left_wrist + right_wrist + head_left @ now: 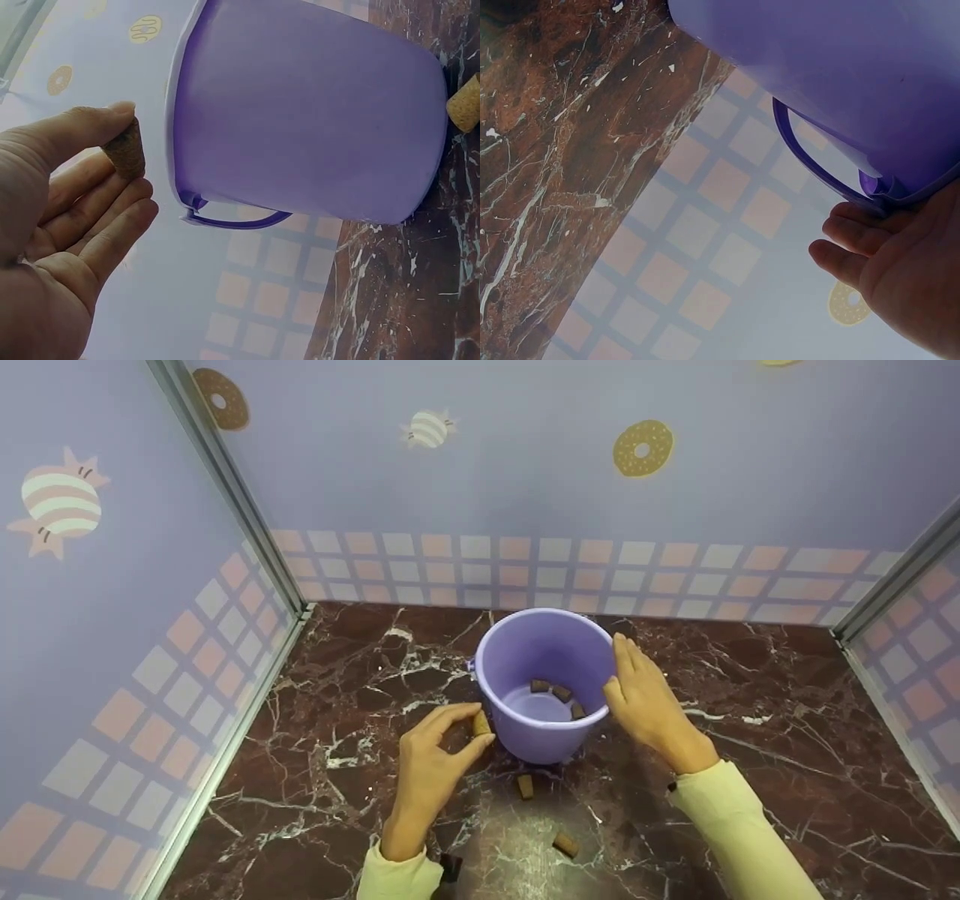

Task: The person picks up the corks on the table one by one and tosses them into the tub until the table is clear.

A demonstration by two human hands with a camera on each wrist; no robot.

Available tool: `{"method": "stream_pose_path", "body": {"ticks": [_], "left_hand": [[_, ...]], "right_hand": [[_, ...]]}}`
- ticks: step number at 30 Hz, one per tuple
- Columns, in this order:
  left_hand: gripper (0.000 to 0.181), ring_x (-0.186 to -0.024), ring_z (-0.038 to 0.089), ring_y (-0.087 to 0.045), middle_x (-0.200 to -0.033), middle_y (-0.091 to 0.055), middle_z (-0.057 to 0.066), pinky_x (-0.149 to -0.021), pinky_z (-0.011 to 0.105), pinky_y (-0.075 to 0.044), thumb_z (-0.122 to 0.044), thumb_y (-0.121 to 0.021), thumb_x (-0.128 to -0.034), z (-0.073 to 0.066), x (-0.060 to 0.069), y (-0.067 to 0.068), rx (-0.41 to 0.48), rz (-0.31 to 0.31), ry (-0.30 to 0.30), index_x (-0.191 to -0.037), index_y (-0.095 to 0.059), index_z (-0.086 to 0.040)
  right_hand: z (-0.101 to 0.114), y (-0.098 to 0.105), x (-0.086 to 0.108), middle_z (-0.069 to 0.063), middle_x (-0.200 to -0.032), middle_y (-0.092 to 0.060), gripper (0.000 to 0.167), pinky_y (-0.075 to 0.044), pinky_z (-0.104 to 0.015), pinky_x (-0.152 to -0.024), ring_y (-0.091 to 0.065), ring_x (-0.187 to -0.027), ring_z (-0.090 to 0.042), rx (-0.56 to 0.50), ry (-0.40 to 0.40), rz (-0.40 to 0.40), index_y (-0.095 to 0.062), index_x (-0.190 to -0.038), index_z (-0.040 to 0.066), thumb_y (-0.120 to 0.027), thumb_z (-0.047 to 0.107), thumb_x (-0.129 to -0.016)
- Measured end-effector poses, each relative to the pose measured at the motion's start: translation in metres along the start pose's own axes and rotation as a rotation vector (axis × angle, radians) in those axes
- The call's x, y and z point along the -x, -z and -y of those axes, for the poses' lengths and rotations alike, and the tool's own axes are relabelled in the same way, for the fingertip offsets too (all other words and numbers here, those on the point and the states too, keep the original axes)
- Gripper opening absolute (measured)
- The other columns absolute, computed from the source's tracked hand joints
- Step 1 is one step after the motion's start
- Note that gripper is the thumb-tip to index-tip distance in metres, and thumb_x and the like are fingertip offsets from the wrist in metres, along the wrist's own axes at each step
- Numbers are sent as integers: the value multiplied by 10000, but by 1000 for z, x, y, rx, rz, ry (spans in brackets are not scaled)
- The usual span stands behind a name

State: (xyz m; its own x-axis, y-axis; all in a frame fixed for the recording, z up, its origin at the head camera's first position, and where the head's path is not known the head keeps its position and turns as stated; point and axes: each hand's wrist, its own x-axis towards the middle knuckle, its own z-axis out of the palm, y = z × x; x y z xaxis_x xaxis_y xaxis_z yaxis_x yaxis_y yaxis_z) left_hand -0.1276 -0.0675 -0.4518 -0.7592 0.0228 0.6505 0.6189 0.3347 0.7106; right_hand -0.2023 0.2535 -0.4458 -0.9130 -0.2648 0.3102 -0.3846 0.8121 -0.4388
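A purple bucket (pixel 540 739) stands upright on the dark marbled surface, with several brown corks (pixel 561 693) lying on its floor inside. My left hand (pixel 435 757) pinches a tapered cork (pixel 126 152) between thumb and fingertips, just outside the bucket's left side in the head view. Against the bucket's right rim rests my right hand (pixel 649 701), its fingers fairly straight and near the handle (pixel 810 161). Two more corks lie on the surface in front: one cork (pixel 525 787) close to the bucket's base, another cork (pixel 565 844) nearer to me.
A lilac wall (pixel 525 502) with painted sweets and a tiled band rises behind the bucket. Side panels (pixel 82 660) with metal edge strips bound the marbled surface (pixel 337 810) on the left and right.
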Motion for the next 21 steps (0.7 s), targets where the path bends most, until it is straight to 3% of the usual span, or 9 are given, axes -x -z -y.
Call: {"method": "stream_pose_path", "body": {"ticks": [12, 21], "left_hand": [[410, -1061, 236, -751, -1143, -784, 42, -1000, 303, -569, -20, -958, -743, -6, -13, -2, -43, 1, -39, -1123, -803, -20], [404, -1056, 238, -749, -1150, -778, 70, -975, 286, -580, -32, -953, -757, -5, -19, -6, -31, 20, -87, -1127, -793, -6]], "right_hand": [[0, 0, 0, -358, -1651, -277, 663, -194, -588, -1276, -247, -1549, -504, 5, 0, -6, -233, -1585, -189, -440, 85, -1018], [0, 0, 0, -363, -1652, -272, 663, -186, -591, -1275, -239, -1550, -509, 3, -3, 0, -231, -1586, -190, -429, 99, -1023]]}}
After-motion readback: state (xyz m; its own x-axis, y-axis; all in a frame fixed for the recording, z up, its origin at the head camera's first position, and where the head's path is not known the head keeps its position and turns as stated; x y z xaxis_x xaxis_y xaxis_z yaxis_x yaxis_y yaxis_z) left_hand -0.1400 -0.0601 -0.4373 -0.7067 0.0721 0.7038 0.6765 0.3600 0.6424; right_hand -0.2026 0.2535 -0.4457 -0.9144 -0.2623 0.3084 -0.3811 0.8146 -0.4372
